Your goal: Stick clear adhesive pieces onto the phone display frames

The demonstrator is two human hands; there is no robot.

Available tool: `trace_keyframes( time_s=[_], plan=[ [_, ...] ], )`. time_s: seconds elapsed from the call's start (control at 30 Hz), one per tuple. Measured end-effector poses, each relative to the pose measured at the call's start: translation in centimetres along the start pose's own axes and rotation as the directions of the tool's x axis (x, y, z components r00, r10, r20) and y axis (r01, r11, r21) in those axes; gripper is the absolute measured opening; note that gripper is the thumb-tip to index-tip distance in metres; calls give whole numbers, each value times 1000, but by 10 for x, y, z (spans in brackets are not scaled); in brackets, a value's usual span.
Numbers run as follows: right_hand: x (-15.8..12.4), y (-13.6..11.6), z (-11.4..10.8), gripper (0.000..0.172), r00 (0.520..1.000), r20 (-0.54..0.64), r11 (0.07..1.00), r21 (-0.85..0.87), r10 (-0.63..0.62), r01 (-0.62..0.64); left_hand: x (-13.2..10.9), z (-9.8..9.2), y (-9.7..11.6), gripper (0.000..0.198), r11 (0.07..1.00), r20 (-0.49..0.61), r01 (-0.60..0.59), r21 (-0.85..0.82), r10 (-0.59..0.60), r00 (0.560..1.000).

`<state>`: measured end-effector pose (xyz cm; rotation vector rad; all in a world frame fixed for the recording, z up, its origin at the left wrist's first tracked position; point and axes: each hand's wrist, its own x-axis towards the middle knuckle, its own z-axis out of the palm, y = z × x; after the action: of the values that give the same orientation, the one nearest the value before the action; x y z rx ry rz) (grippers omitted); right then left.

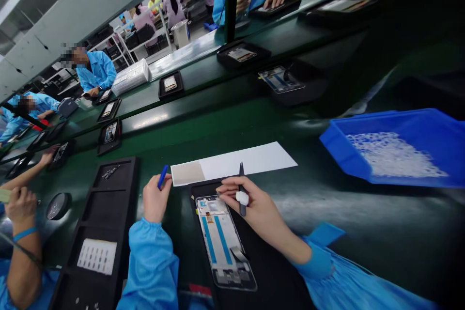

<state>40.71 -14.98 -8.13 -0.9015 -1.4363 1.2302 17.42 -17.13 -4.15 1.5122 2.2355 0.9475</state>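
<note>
My left hand (pixel 155 199) is closed around a slim blue pen-like tool (pixel 163 177), its fingertips at the left end of a long white sheet (pixel 250 159) with a beige patch. In my right hand (pixel 256 210) is a pair of dark tweezers (pixel 242 174), points upward; a small white piece (pixel 242 198) shows by the fingers. The thumb and fingertip of that hand are at the top edge of an opened phone (pixel 221 237), where they hide a corner. Blue strips and a lifted dark flap show on the phone, which lies in a black tray (pixel 269 271).
Left of me stands a compartmented black tray (pixel 130 203) with small parts and a white card (pixel 97 256). A blue bin (pixel 395 116) of small white pieces is at right. Beyond, phones sit in trays along the line (pixel 170 84). A co-worker's hand (pixel 22 206) is far left.
</note>
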Motion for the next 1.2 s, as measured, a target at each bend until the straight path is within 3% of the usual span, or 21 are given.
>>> trace_keyframes(
  time_s=[0.1,0.2,0.3,0.4,0.47,0.57,0.63,0.73,0.87,0.93,1.03,1.1,1.2],
  plan=[
    [0,0,1,29,999,2,999,42,34,-34,10,-12,-19,12,967,27,49,251,-57,998],
    [0,1,1,31,999,0,999,28,43,-43,10,-14,-22,12,963,-12,59,264,-57,998],
    [-1,1,1,30,999,-4,999,1,35,-35,3,-11,-11,22,995,-213,-94,37,100,972],
    [-3,2,2,29,1000,2,999,-42,12,-12,-10,-1,6,55,874,-416,-320,-365,154,896],
    [-4,2,4,27,1000,13,997,-80,-16,17,-22,11,17,61,735,-384,-336,-588,111,917],
    [-4,2,5,23,998,33,990,-130,-49,53,-40,30,28,58,620,-202,-244,-745,139,970],
    [-4,1,6,21,997,47,988,-142,-56,62,-48,39,34,57,651,-143,-265,-711,236,961],
    [-3,-1,5,20,996,64,988,-139,-56,64,-52,44,38,54,698,-140,-382,-605,380,915],
    [-4,-2,4,19,996,55,990,-119,-67,73,-52,43,37,50,689,-162,-440,-575,432,887],
    [-5,-1,4,20,996,53,993,-93,-69,74,-52,45,36,50,692,-159,-414,-591,404,901],
    [-5,1,4,23,996,60,996,-62,-66,70,-49,49,35,53,669,-95,-242,-703,248,964],
    [-6,1,5,24,996,55,996,-57,-67,70,-46,52,36,55,593,4,-74,-802,128,992],
    [-8,0,5,22,994,24,992,-61,-106,108,-45,50,43,52,446,164,136,-885,25,986]
  ],
)
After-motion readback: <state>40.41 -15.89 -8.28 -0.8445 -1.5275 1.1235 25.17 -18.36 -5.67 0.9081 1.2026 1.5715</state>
